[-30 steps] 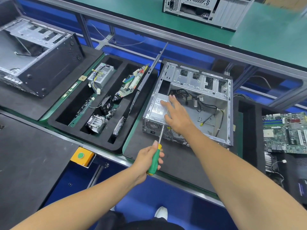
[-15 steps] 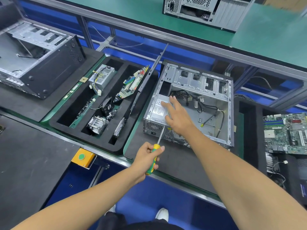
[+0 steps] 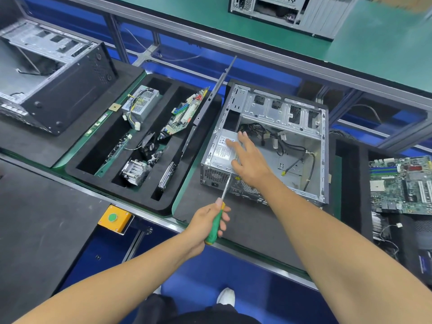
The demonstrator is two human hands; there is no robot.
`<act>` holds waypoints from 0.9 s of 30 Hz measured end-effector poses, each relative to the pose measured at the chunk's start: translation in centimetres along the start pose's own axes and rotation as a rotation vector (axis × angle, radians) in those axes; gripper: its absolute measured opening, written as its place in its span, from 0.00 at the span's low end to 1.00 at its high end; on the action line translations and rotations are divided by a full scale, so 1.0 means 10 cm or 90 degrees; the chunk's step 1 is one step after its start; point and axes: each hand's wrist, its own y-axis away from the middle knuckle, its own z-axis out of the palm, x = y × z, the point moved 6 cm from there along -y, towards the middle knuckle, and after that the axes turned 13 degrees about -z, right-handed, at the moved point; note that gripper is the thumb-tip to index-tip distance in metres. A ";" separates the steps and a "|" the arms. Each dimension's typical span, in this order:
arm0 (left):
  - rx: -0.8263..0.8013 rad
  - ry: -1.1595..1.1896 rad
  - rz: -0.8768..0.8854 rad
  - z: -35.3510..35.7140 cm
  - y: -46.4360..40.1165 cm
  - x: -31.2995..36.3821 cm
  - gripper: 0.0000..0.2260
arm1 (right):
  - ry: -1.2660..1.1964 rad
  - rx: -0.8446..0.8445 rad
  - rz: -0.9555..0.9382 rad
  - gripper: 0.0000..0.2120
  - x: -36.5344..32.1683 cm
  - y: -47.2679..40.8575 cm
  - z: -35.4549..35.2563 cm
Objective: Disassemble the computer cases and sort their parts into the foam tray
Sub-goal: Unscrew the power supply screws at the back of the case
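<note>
Green-handled screwdriver [image 3: 216, 224] gripped in the left hand [image 3: 205, 224], tip at the rear of the open computer case [image 3: 268, 146]; right hand [image 3: 249, 162] spread flat on the power supply [image 3: 223, 152] just beyond it. That unit and its cables look still to come out. Left of both hands, the foam tray [image 3: 140, 197] already holds one power supply, one board, one heatsink. Three cases in view.

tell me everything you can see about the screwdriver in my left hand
The screwdriver has a green handle with yellow at both ends and a thin bare metal shaft. The left hand grips the handle, fingers curled round it. The shaft slants up and to the right, its tip at the rear face of the open computer case, just beside the power supply. The right hand hides the exact contact point.
</note>
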 end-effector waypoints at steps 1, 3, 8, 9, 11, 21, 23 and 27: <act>-0.030 0.034 -0.024 0.03 0.00 -0.02 0.26 | 0.001 -0.001 -0.001 0.29 0.00 0.00 0.01; -0.091 0.088 -0.064 0.09 0.02 -0.04 0.26 | 0.002 0.000 -0.001 0.28 0.00 0.00 0.01; -0.155 0.033 -0.083 0.10 0.08 0.00 0.25 | 0.001 0.001 0.003 0.28 0.01 0.00 0.01; -0.157 0.015 -0.082 0.11 0.10 0.00 0.24 | 0.000 0.001 0.003 0.28 0.01 0.00 0.01; -0.142 0.006 -0.080 0.12 0.12 0.01 0.24 | 0.000 0.001 0.003 0.28 0.01 0.00 0.01; 0.098 -0.064 0.061 -0.05 0.05 0.07 0.19 | -0.001 0.005 -0.001 0.28 0.00 0.00 -0.01; 0.099 -0.037 0.071 -0.07 0.05 0.08 0.18 | 0.001 0.006 -0.004 0.27 0.00 0.00 -0.01; 0.060 0.015 0.052 -0.07 0.03 0.08 0.24 | 0.002 0.007 -0.004 0.28 0.00 0.00 -0.01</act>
